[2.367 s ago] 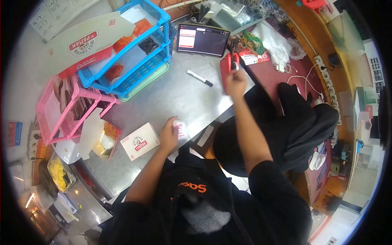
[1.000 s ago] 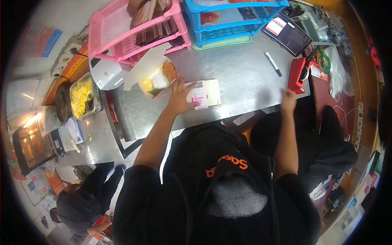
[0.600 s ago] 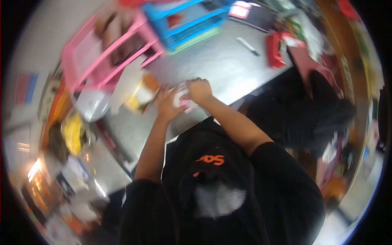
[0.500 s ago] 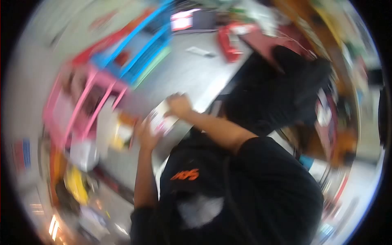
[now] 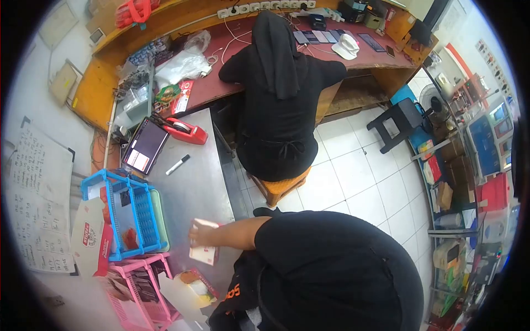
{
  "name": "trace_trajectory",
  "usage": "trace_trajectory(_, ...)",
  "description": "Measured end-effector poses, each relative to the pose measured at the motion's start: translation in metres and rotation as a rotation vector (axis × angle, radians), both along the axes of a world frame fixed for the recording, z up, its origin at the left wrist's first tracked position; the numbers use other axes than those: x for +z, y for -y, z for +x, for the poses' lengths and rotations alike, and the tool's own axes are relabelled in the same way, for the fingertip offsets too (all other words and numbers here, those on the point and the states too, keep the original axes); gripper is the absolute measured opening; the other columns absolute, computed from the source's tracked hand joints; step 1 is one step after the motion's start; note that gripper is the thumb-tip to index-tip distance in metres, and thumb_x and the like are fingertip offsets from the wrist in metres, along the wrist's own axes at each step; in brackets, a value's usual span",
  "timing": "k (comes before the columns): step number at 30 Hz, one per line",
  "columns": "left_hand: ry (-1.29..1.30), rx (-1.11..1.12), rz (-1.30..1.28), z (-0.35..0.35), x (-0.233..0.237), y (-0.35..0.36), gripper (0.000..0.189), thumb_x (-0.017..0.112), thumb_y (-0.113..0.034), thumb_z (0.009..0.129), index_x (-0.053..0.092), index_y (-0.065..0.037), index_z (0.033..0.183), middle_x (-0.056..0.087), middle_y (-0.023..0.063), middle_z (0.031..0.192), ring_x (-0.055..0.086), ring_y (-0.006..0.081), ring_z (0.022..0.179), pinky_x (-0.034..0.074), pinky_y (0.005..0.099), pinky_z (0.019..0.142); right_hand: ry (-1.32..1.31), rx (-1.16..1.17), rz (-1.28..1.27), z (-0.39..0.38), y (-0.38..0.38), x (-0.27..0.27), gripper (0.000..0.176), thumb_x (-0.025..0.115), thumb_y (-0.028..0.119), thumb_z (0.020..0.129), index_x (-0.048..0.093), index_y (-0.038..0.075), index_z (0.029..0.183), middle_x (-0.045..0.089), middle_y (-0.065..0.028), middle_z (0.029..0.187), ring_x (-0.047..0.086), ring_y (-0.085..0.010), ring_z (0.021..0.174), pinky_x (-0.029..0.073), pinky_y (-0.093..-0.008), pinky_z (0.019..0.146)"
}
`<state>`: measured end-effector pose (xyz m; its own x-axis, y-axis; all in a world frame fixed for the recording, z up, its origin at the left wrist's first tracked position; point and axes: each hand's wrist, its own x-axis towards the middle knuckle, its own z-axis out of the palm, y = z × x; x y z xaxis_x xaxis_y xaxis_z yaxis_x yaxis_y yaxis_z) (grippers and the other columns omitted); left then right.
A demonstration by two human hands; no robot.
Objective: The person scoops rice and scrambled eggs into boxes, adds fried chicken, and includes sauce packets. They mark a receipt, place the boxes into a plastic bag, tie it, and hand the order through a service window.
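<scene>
My right hand (image 5: 202,232) is over the metal tabletop (image 5: 190,193), with its fingers closed over a small white box (image 5: 202,255) with pink marks. The hand and forearm cover part of the box. My left hand is out of sight, hidden by my body or below the frame. Near the box lies an open carton (image 5: 197,285) with something yellow and white in it, next to a pink plastic basket (image 5: 161,292) packed with dark packets. Beyond that stands a blue plastic rack (image 5: 122,215).
A marker (image 5: 178,165), a red tape dispenser (image 5: 187,132) and a tablet (image 5: 145,146) lie farther along the metal table. A co-worker in black (image 5: 279,110) sits on an orange stool (image 5: 276,190) at a red counter (image 5: 232,38). A black stool (image 5: 398,122) stands on the tiles.
My view has swung toward the counter and sharpened. Both hands were at the white box; now only my right hand shows on it, and my left hand has gone from view.
</scene>
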<state>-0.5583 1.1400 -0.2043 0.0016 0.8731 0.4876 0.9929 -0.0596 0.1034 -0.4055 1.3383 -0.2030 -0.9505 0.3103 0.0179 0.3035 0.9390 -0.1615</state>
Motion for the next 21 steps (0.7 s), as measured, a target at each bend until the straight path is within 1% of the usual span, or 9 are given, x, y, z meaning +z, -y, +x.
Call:
trace_trajectory(3, 0.023, 0.077, 0.027, -0.006, 0.006, 0.007, 0.067, 0.051, -0.052, 0.085, 0.044, -0.008, 0.134, 0.035, 0.0274, 0.139, 0.040, 0.0410, 0.122, 0.032, 0.0525, 0.100, -0.042, -0.213, -0.035, 0.018, -0.035, 0.029, 0.085, 0.077, 0.036, 0.066, 0.036, 0.033, 0.140, 0.038, -0.0139, 0.141, 0.027, -0.0316, 0.138, 0.014, -0.0649, 0.110)
trace_trajectory(4, 0.027, 0.105, 0.032, -0.010, 0.010, 0.014, 0.066, 0.052, -0.051, 0.084, 0.045, -0.007, 0.133, 0.036, 0.0272, 0.139, 0.041, 0.0406, 0.121, 0.033, 0.0523, 0.100, -0.054, -0.210, -0.041, 0.023, -0.043, 0.041, 0.085, 0.077, 0.036, 0.066, 0.036, 0.033, 0.140, 0.038, -0.0139, 0.141, 0.027, -0.0316, 0.138, 0.014, -0.0649, 0.110)
trace_trajectory(6, 0.037, 0.161, 0.029, -0.015, 0.017, 0.031, 0.065, 0.054, -0.048, 0.084, 0.045, -0.005, 0.132, 0.037, 0.0269, 0.137, 0.042, 0.0398, 0.119, 0.034, 0.0518, 0.098, -0.072, -0.264, -0.045, 0.029, -0.049, 0.063, 0.099, 0.081, 0.037, 0.064, 0.027, 0.025, 0.146, 0.030, -0.0174, 0.147, 0.020, -0.0338, 0.142, 0.014, -0.0637, 0.110)
trace_trajectory(10, 0.075, 0.260, 0.033, -0.015, 0.022, 0.055, 0.062, 0.058, -0.042, 0.083, 0.046, -0.002, 0.129, 0.040, 0.0264, 0.134, 0.045, 0.0383, 0.116, 0.036, 0.0508, 0.096, -0.078, -0.239, -0.100, 0.016, -0.038, 0.085, 0.100, 0.082, 0.037, 0.063, 0.028, 0.019, 0.145, 0.029, -0.0174, 0.147, 0.021, -0.0357, 0.141, 0.016, -0.0617, 0.111)
trace_trajectory(12, 0.094, 0.320, 0.046, -0.014, 0.025, 0.064, 0.061, 0.060, -0.039, 0.083, 0.047, -0.001, 0.128, 0.042, 0.0261, 0.133, 0.047, 0.0375, 0.114, 0.037, 0.0503, 0.095, -0.043, -0.159, -0.288, 0.002, -0.028, 0.085, 0.098, 0.081, 0.038, 0.065, 0.028, 0.017, 0.145, 0.030, -0.0182, 0.147, 0.024, -0.0366, 0.139, 0.019, -0.0586, 0.112)
trace_trajectory(17, 0.152, 0.482, 0.093, -0.010, 0.032, 0.080, 0.058, 0.065, -0.032, 0.081, 0.049, 0.003, 0.124, 0.045, 0.0254, 0.129, 0.051, 0.0356, 0.110, 0.040, 0.0491, 0.092, -0.102, 0.005, -0.403, -0.017, 0.006, 0.067, 0.086, 0.075, 0.029, 0.073, 0.029, 0.017, 0.144, 0.036, -0.0137, 0.144, 0.032, -0.0318, 0.135, 0.026, -0.0565, 0.109)
trace_trajectory(19, 0.187, 0.545, 0.112, -0.005, 0.030, 0.082, 0.057, 0.067, -0.029, 0.081, 0.049, 0.005, 0.123, 0.047, 0.0252, 0.128, 0.052, 0.0348, 0.108, 0.041, 0.0486, 0.091, -0.147, 0.023, -0.417, -0.022, 0.012, 0.066, 0.068, 0.074, 0.022, 0.072, 0.047, 0.016, 0.135, 0.055, -0.0108, 0.128, 0.048, -0.0284, 0.123, 0.036, -0.0552, 0.101)
trace_trajectory(20, 0.206, 0.582, 0.119, -0.001, 0.028, 0.086, 0.056, 0.068, -0.028, 0.081, 0.050, 0.005, 0.122, 0.047, 0.0250, 0.127, 0.053, 0.0344, 0.107, 0.042, 0.0484, 0.090, -0.140, 0.033, -0.420, -0.027, 0.011, 0.067, 0.068, 0.074, 0.022, 0.072, 0.047, 0.016, 0.135, 0.055, -0.0108, 0.128, 0.048, -0.0284, 0.123, 0.036, -0.0552, 0.101)
trace_trajectory(21, 0.223, 0.623, 0.127, 0.003, 0.028, 0.091, 0.056, 0.069, -0.026, 0.081, 0.050, 0.006, 0.121, 0.048, 0.0249, 0.127, 0.053, 0.0340, 0.106, 0.042, 0.0481, 0.090, -0.064, 0.037, -0.451, -0.036, 0.006, 0.067, 0.055, 0.073, 0.021, 0.072, 0.056, 0.014, 0.123, 0.061, -0.0101, 0.114, 0.055, -0.0284, 0.113, 0.040, -0.0527, 0.095)
